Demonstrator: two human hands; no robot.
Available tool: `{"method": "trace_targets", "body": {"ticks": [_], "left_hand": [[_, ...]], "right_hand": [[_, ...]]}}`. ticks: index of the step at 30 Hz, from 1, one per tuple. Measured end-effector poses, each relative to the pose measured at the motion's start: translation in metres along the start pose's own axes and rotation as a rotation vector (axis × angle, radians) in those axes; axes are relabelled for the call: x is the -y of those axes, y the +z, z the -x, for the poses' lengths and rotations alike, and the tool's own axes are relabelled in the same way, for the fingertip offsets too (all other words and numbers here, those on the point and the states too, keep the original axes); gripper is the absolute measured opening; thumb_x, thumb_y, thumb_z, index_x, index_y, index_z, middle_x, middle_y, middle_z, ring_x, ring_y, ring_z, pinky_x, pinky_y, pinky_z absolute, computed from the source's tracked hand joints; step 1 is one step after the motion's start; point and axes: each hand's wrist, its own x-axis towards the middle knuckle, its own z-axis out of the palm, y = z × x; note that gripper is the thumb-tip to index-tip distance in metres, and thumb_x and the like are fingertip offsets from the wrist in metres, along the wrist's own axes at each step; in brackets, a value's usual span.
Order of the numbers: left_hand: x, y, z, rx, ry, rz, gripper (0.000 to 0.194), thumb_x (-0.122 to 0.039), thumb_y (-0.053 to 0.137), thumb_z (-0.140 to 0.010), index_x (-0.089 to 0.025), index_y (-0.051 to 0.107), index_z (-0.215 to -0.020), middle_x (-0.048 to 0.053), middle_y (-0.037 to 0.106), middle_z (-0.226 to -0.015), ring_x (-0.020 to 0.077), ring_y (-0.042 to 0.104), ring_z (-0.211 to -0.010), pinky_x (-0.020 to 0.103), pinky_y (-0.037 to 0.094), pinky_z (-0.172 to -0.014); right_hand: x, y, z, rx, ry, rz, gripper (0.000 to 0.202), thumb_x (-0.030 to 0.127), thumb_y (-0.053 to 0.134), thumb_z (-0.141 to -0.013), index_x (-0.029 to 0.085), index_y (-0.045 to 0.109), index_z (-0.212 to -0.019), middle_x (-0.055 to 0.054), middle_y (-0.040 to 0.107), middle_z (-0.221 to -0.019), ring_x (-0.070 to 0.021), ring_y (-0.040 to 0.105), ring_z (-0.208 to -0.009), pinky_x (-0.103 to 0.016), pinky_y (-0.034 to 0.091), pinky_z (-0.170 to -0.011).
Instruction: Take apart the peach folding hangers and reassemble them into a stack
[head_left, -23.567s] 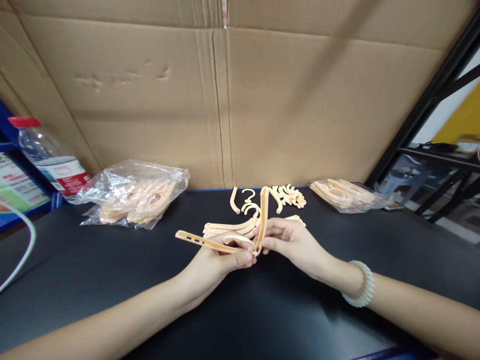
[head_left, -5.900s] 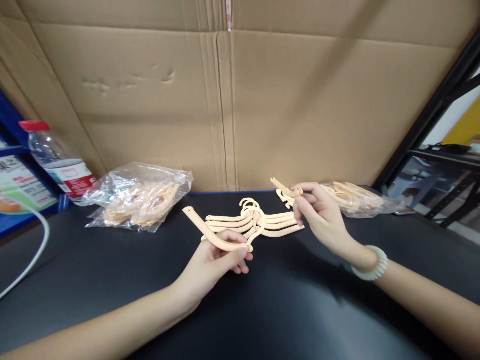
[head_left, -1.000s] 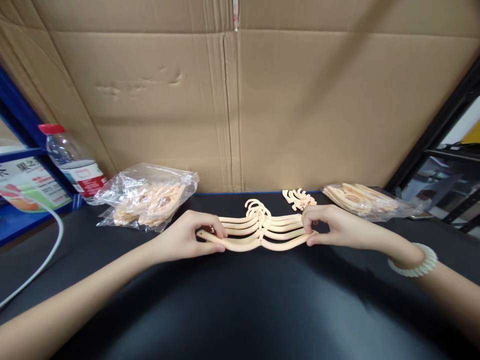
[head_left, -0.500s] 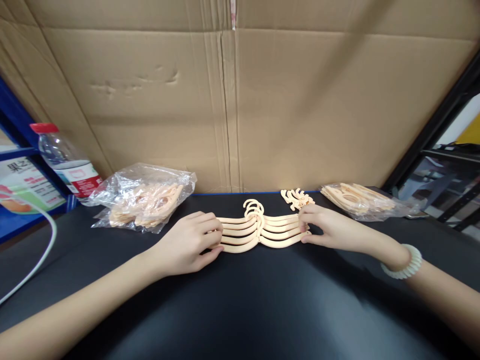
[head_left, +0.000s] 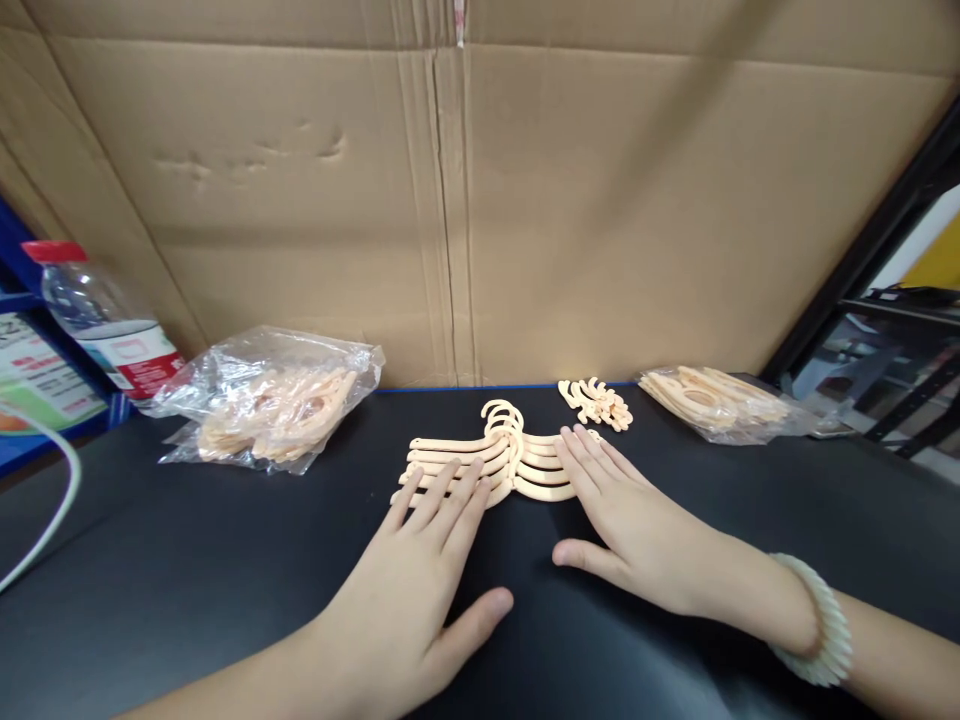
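Note:
Several small cream-coloured hangers (head_left: 513,452) lie on the black table (head_left: 600,640), overlapping in a neat row with their hooks pointing away from me. My left hand (head_left: 424,570) is spread flat, its fingertips over the left arms of the hangers. Across from it, my right hand (head_left: 630,510) is stretched out too, with its fingers over the right arms and its thumb apart. Neither hand grips anything. The fingers cover part of the hangers, and whether they press on them I cannot tell.
Behind the right hand lies a small heap of cream pieces (head_left: 596,402). Clear plastic bags of similar hangers sit at the back left (head_left: 277,410) and back right (head_left: 712,400). A red-capped bottle (head_left: 112,320), a white cable (head_left: 64,500) and a cardboard wall (head_left: 300,200) border the table.
Both hands have let go of the hanger ends and opened flat. They have moved inward and nearer to me, fingers over the hangers. The view has shifted slightly.

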Motion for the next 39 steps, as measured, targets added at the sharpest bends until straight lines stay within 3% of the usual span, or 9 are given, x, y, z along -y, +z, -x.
{"method": "trace_targets", "body": {"ticks": [9,19,23,30,34,39], "left_hand": [[0.041,0.017,-0.012,0.142,0.022,-0.021,0.078,-0.059,0.039,-0.093,-0.017,0.014,-0.154,0.013,0.023,-0.157,0.0357,0.025,-0.144,0.059,0.021,-0.113],[0.066,0.007,-0.041,0.293,-0.159,-0.009,0.088,-0.071,0.033,-0.088,-0.013,0.022,-0.152,0.013,0.018,-0.157,0.0348,0.019,-0.146,0.059,0.015,-0.115],[0.064,0.006,-0.049,0.323,-0.198,-0.011,0.090,-0.073,0.031,-0.087,-0.011,0.022,-0.152,0.013,0.016,-0.158,0.0338,0.013,-0.147,0.057,0.012,-0.116],[0.042,0.012,-0.063,0.318,-0.142,0.016,0.085,-0.071,0.027,-0.089,-0.015,0.023,-0.152,0.011,0.015,-0.159,0.0321,0.015,-0.147,0.055,0.011,-0.117],[0.037,0.017,-0.083,0.284,-0.137,-0.020,0.081,-0.066,0.029,-0.091,-0.012,0.030,-0.149,0.017,0.023,-0.157,0.0343,0.020,-0.145,0.058,0.015,-0.115],[0.047,0.025,-0.110,0.196,-0.114,-0.053,0.084,-0.069,0.039,-0.085,-0.009,0.040,-0.144,0.022,0.037,-0.151,0.0371,0.028,-0.142,0.059,0.015,-0.114]], "right_hand": [[-0.016,0.012,-0.018,0.057,0.061,-0.005,0.093,0.069,0.035,-0.092,-0.002,0.021,-0.150,-0.025,0.011,-0.155,-0.0365,0.008,-0.144,-0.055,0.016,-0.118],[-0.028,0.023,-0.072,0.068,0.055,0.014,0.104,0.078,0.029,-0.088,-0.006,0.022,-0.149,-0.026,0.014,-0.155,-0.0387,0.009,-0.144,-0.053,0.014,-0.118],[-0.042,0.025,-0.080,0.065,0.030,0.042,0.102,0.078,0.021,-0.089,-0.005,0.023,-0.149,-0.025,0.016,-0.155,-0.0372,0.010,-0.145,-0.051,0.014,-0.118],[-0.061,0.024,-0.060,0.035,0.115,0.063,0.097,0.074,0.013,-0.092,-0.004,0.025,-0.149,-0.024,0.020,-0.155,-0.0345,0.013,-0.145,-0.050,0.015,-0.118],[-0.068,0.024,-0.052,0.015,0.151,0.065,0.094,0.073,0.016,-0.093,-0.002,0.026,-0.149,-0.022,0.020,-0.155,-0.0351,0.015,-0.145,-0.051,0.016,-0.118],[-0.067,0.023,-0.052,0.013,0.152,0.086,0.093,0.071,0.017,-0.094,-0.003,0.027,-0.149,-0.024,0.020,-0.154,-0.0357,0.015,-0.144,-0.053,0.016,-0.117]]}}
